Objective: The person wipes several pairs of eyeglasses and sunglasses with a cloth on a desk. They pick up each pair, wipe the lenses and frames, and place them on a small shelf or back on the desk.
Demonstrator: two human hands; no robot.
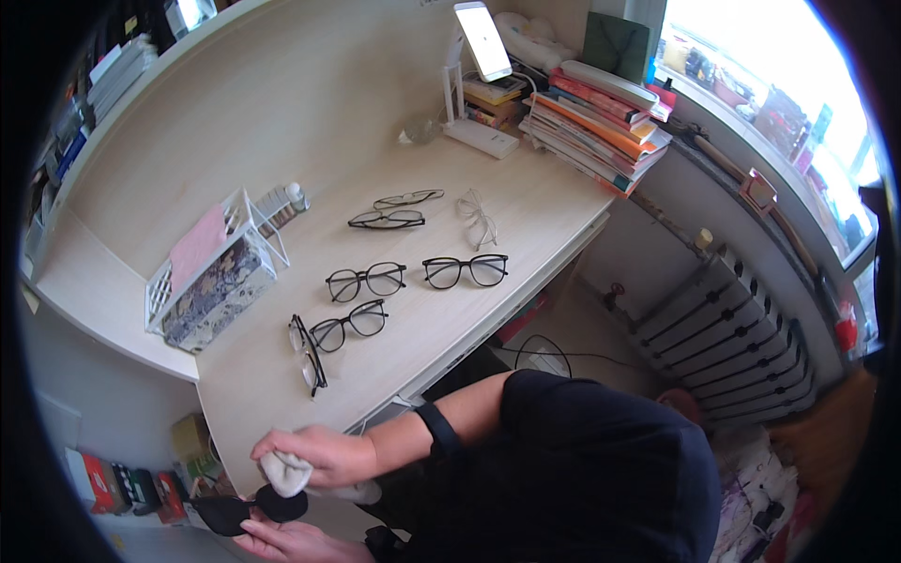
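My left hand (295, 540) grips a pair of dark sunglasses (225, 516) near the bridge, at the lower left of the view. Just above it, my right hand (327, 454) holds a bunched off-white cloth (286, 473) close to one dark lens; whether they touch is hard to tell. On the desk beyond lie several pairs of eyeglasses. Black-framed eyeglasses (307, 355) stand on edge nearest my hands, beside another black-framed pair (350, 325). Farther off are two more dark pairs, one round-framed (366, 281) and one wider (465, 271). Clear-framed eyeglasses (479, 219) and folded black eyeglasses (387, 219) lie behind.
A white wire rack (243, 204) with a pink cloth (197, 246) and a patterned box (218, 292) stands against the back panel. A phone (483, 41) sits upright on a stand by stacked books (598, 130). A radiator (732, 338) is under the window, right of the desk (415, 327).
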